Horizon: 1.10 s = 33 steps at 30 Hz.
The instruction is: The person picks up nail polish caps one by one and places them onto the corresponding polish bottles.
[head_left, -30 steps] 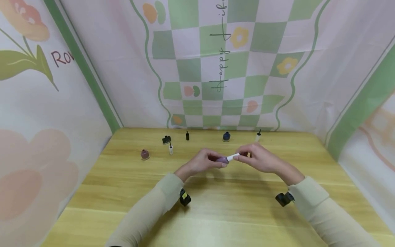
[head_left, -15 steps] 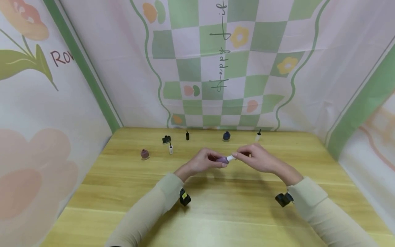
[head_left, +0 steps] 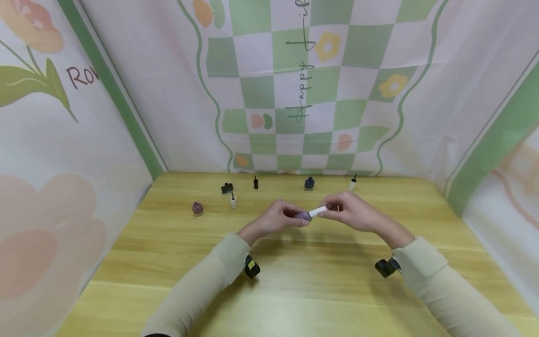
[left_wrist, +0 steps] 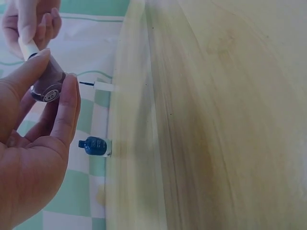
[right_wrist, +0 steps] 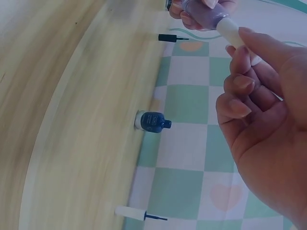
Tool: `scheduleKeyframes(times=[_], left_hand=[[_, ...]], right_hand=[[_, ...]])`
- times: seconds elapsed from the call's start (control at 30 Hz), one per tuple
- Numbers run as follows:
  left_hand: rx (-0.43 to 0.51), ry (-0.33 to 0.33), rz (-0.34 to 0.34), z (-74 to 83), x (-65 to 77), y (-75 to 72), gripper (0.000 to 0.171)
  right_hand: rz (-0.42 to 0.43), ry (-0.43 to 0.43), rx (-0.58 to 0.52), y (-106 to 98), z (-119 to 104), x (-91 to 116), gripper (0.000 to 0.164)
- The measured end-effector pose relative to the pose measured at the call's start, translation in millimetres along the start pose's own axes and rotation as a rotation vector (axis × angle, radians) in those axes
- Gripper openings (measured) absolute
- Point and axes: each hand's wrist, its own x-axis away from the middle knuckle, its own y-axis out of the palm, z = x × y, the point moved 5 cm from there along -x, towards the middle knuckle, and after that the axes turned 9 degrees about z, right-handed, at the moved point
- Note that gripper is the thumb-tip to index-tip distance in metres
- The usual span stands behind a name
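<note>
Over the table, my left hand (head_left: pixel 273 218) grips a small nail polish bottle (head_left: pixel 302 216) with purple polish, its base towards the palm. A white cap (head_left: pixel 317 211) sits at the bottle's neck, and my right hand (head_left: pixel 353 211) pinches it between thumb and fingers. In the left wrist view the round label on the base of the nail polish bottle (left_wrist: pixel 49 82) faces the camera. The right wrist view shows the white cap (right_wrist: pixel 229 30) in line with the bottle, its far end partly hidden by fingers.
Along the back stand a dark bottle (head_left: pixel 227 188), a black brush cap (head_left: pixel 256 184), a blue polish bottle (head_left: pixel 309 184) and a white brush cap (head_left: pixel 352 184). Nearer, at left, are a mauve bottle (head_left: pixel 197 209) and another white brush cap (head_left: pixel 233 201). A patterned cloth (head_left: pixel 290 93) hangs behind.
My right fingers slid along the white cap towards the bottle, then back, so more of the cap shows now. The left hand keeps its hold on the bottle. The head view shifted slightly.
</note>
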Motion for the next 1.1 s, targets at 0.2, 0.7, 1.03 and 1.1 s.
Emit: scheduleKeyframes(times=[0.2,0.7,1.03,1.1], left_hand=[[0.000,0.016,0.005,0.9,-0.1,0.1,0.023],[-0.006,0.012,0.014,2.8,0.5,2.1,0.022],[-0.023,0.000,0.034,1.0,1.6,-1.5,0.021],[-0.026,0.000,0.030,1.2,1.5,-1.6,0.022]], right_hand=[[0.000,-0.068,0.036,0.5,-3.0,-2.8,0.012],[0.009,-0.017,0.058,4.4,2.6,0.0,0.037],[-0.005,-0.035,0.011,-1.4,-1.7,1.2,0.014],[-0.005,-0.039,0.016,-1.5,-3.1,0.8,0.011]])
